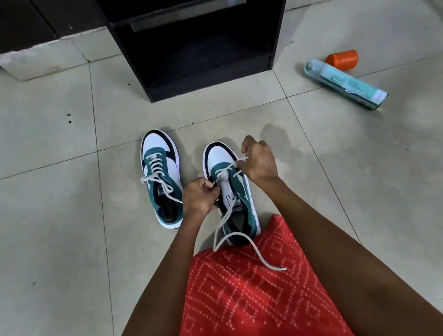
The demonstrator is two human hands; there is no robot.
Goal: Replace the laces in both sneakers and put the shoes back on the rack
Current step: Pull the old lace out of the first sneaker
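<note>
left hand (200, 197), right hand (260, 161) pinch lace (253, 245) | sneaker tongue (231, 196): PUMA

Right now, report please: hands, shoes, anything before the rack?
Left hand and right hand both pinch the lace of the near shoe. Other shoe laced, untied. Can and cap lie right of the rack.
</note>
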